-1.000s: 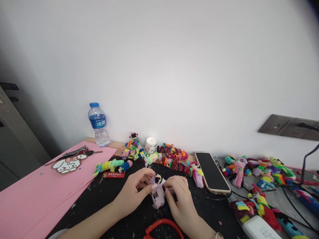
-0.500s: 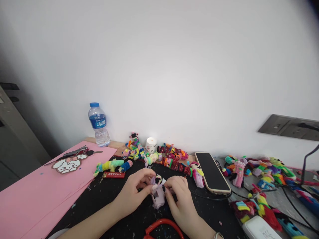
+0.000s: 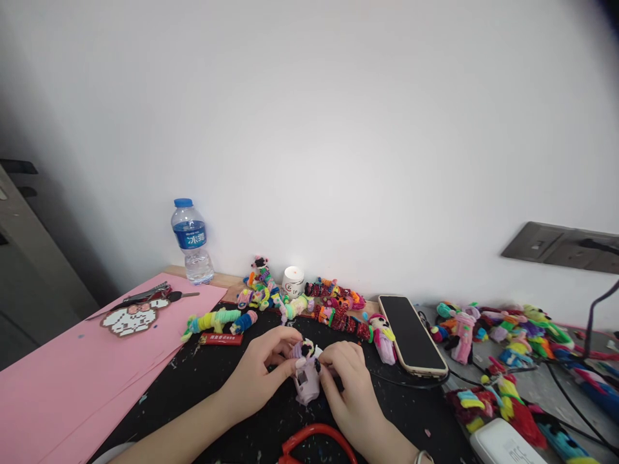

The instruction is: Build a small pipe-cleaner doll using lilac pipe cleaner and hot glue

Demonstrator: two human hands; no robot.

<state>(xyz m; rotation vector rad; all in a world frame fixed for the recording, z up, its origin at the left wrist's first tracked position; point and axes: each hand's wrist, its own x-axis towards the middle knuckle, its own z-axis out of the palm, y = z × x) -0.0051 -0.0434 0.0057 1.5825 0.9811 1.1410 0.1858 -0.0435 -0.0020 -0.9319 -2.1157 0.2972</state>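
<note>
Fingers of both hands close on a small lilac fuzzy pipe-cleaner figure with a black-and-white head, held just above a black work mat near the table's front edge. The left hand grasps the figure from the left, thumb and forefinger pinched around its upper part. The right hand grasps it from the right, fingertips pressed against the head.

Just in front of the hands, a curved red plastic band lies on the mat. Behind them, a small red rectangular packet with white writing too small to read lies flat. Beyond it, a row of multicoloured pipe-cleaner figures runs along the wall, with a small white round jar bearing a red mark among them. A black smartphone, screen up and dark, lies to the right. Further right, a loose heap of bright pipe-cleaner figures lies among black cables.

To the left, a sheet of pink paper holds a white pixel-bead charm on a key bunch. A clear plastic water bottle with a blue cap and blue label in white Chinese characters stands upright by the plain white wall, partly filled with water.
</note>
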